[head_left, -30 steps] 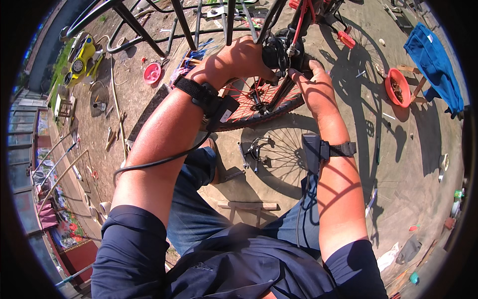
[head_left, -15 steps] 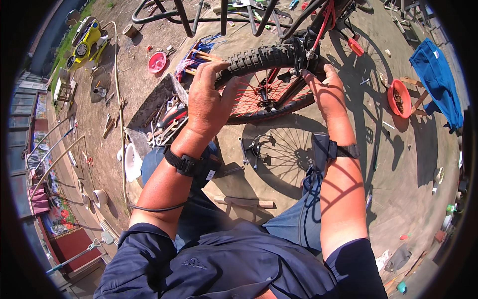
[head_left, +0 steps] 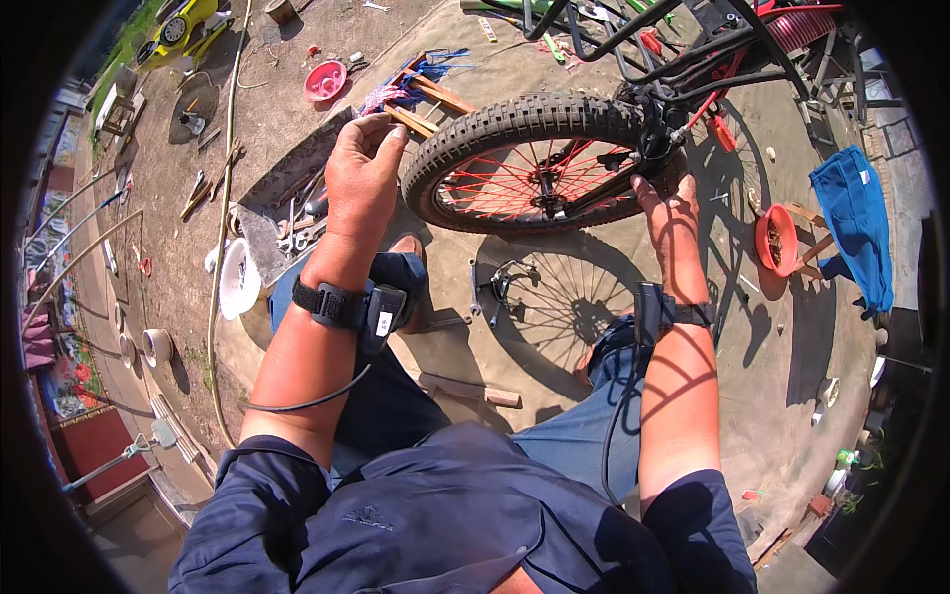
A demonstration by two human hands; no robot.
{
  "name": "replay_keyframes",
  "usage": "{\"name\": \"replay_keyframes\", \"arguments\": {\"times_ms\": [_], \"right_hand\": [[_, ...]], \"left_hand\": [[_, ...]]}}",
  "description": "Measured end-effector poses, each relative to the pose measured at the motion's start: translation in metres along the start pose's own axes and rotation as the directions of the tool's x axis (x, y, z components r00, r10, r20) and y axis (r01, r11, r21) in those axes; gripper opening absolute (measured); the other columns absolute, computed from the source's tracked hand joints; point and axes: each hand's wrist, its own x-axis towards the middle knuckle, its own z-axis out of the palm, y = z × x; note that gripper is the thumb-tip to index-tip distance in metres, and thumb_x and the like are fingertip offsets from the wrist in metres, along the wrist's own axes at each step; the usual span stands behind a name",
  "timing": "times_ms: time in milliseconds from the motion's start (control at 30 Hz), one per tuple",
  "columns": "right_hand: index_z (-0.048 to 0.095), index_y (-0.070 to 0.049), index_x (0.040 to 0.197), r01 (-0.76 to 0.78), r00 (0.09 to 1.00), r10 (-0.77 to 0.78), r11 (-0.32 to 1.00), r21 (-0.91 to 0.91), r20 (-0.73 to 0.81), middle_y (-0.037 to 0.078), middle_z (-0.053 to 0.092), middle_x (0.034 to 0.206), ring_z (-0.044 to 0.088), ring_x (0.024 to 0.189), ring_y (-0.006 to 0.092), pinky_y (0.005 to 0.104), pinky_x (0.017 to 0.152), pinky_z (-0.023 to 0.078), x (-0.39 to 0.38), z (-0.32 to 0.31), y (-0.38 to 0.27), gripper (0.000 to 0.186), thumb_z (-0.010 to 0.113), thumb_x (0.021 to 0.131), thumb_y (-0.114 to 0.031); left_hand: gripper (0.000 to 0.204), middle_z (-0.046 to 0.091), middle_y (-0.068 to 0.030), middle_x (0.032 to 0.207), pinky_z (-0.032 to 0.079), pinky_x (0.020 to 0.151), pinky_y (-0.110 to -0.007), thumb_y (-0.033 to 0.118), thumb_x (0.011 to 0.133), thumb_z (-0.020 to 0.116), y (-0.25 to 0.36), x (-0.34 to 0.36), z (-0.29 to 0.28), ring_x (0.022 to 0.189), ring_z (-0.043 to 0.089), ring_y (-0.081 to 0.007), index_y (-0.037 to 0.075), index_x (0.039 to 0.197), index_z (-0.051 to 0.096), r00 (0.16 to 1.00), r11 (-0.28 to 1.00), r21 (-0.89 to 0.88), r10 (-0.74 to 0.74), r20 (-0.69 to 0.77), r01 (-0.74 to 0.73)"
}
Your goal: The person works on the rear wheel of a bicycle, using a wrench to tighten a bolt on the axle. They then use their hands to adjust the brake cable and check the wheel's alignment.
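Observation:
A bicycle's front wheel [head_left: 539,119] with a knobby black tyre and red spokes lies tilted in front of me, its hub in the black fork [head_left: 604,188]. My right hand [head_left: 668,210] grips the wheel at its right end, thumb and fingers on either side of the tyre, just below the fork crown; its fingertips are partly hidden. Just off the tyre's left edge, my left hand [head_left: 362,168] is raised with curled fingers and a gap to the thumb. Nothing shows in it.
Beside my left forearm lies a metal tray [head_left: 282,188] of wrenches, with a white basin [head_left: 239,279] nearby. A wrench [head_left: 475,287] rests on the ground below the wheel. A red bowl [head_left: 776,241] and a blue folding stool [head_left: 856,228] stand right. The bicycle's black rack [head_left: 683,64] is ahead.
My left hand has come off the tyre and moved left. The wheel has swung, its left end now nearer and fully in view. My right hand stays at the wheel's right end.

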Motion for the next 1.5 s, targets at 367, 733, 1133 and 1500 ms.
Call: {"name": "replay_keyframes", "arguments": {"times_ms": [367, 733, 1133, 1500], "right_hand": [[0.056, -0.001, 0.127, 0.014, 0.997, -0.044, 0.918, -0.396, -0.068, 0.013, 0.064, 0.118, 0.063, 0.104, 0.0208, 0.0329, 0.09, 0.05, 0.014, -0.034, 0.045, 0.045, 0.07, 0.087, -0.015], [0.064, -0.002, 0.111, 0.482, 0.865, -0.291, 0.709, -0.515, 0.408, 0.023, 0.068, 0.109, 0.063, 0.106, 0.0419, 0.0433, 0.086, 0.052, 0.074, -0.046, 0.001, 0.029, 0.067, 0.084, -0.009], [0.068, -0.002, 0.107, 0.495, 0.861, -0.217, 0.564, -0.661, 0.46, 0.024, 0.07, 0.102, 0.066, 0.101, 0.0406, 0.0446, 0.081, 0.053, 0.079, -0.048, -0.012, 0.024, 0.063, 0.086, -0.013], [0.069, -0.008, 0.107, 0.519, 0.853, -0.251, 0.505, -0.69, 0.458, 0.018, 0.071, 0.103, 0.067, 0.098, 0.0375, 0.0437, 0.081, 0.053, 0.089, -0.046, -0.008, 0.027, 0.064, 0.088, -0.027]], "left_hand": [[0.044, 0.067, -0.0137, 0.115, 0.05, 0.095, -0.03, 0.018, 0.094, 0.071, 0.008, 0.008, -0.035, 0.107, 0.065, -0.0184, -0.005, 0.128, 0.056, 0.989, 0.985, 0.157, -0.086, 0.12, 0.067], [0.07, 0.058, -0.019, 0.129, 0.049, 0.097, -0.043, 0.027, 0.078, 0.081, -0.012, 0.024, 0.013, 0.118, 0.058, -0.0377, 0.007, 0.137, 0.049, 0.826, 0.685, 0.543, 0.155, 0.542, -0.485], [0.059, 0.067, -0.0185, 0.106, 0.052, 0.083, -0.044, 0.038, 0.081, 0.078, -0.025, 0.05, 0.054, 0.099, 0.065, -0.038, 0.009, 0.128, 0.057, 0.715, 0.669, 0.386, 0.32, 0.621, -0.635], [0.066, 0.053, -0.021, 0.139, 0.048, 0.102, -0.037, 0.021, 0.085, 0.078, -0.005, 0.058, 0.055, 0.121, 0.057, -0.0297, 0.001, 0.141, 0.049, 0.704, 0.825, 0.321, 0.126, 0.699, -0.465]]}}
